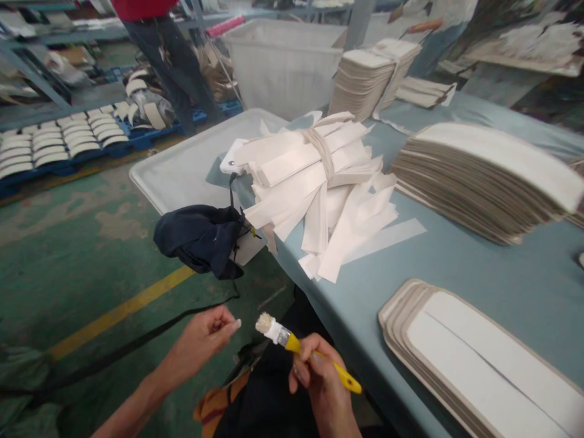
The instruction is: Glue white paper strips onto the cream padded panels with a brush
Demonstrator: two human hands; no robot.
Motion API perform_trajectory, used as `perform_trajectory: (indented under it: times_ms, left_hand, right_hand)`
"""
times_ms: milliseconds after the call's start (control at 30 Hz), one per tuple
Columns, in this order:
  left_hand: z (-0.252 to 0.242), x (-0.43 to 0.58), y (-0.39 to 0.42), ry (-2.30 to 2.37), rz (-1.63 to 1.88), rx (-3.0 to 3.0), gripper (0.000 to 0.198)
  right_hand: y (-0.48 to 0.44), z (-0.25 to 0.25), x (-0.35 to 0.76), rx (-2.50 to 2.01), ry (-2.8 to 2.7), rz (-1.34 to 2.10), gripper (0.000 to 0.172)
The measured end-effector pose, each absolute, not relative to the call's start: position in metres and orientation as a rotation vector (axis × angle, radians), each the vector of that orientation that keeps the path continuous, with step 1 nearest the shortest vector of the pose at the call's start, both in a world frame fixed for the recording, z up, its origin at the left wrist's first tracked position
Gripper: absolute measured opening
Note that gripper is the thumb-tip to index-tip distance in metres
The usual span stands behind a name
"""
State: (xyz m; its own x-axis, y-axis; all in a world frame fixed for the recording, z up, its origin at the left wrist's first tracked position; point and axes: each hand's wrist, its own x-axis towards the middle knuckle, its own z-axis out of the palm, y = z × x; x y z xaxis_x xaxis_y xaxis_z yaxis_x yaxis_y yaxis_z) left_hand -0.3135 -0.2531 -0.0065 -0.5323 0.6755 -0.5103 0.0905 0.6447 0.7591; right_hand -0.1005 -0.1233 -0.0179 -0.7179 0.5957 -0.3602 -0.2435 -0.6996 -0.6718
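Note:
My right hand (322, 371) is wrapped round the yellow handle of a brush (292, 342), its pale bristles pointing up and left. Just left of the bristles, my left hand (207, 337) has its thumb and fingertips pressed together. Something small and whitish shows at those fingertips, too small to name. Both hands are above my lap, beside the edge of the blue-covered table (356, 304). A stack of rounded white boards (483, 359) lies at the table's near right. Farther back is a pile of white strips (314, 182), partly tied with a band.
A curved stack (483, 176) and a tied stack (365, 79) stand farther back on the table. A dark cloth bag (201, 237) hangs at its left corner. Behind are a large pale bin (283, 67), a person's legs (168, 67) and a blue pallet (137, 143).

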Motion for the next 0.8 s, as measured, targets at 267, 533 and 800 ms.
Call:
perform_trajectory:
  times_ms: [267, 533, 800]
  left_hand:
    - [0.004, -0.302, -0.241, 1.877, 1.041, 0.508, 0.048]
    - [0.012, -0.300, -0.237, 1.824, 1.078, 0.493, 0.048]
    - [0.016, -0.297, -0.235, 1.813, 1.058, 0.571, 0.050]
  right_hand:
    - [-0.114, -0.009, -0.101, -0.811, -0.825, 2.418, 0.040]
    - [-0.113, -0.017, -0.099, -0.829, -0.823, 2.407, 0.037]
    - [-0.114, -0.019, -0.100, -0.814, -0.866, 2.414, 0.038]
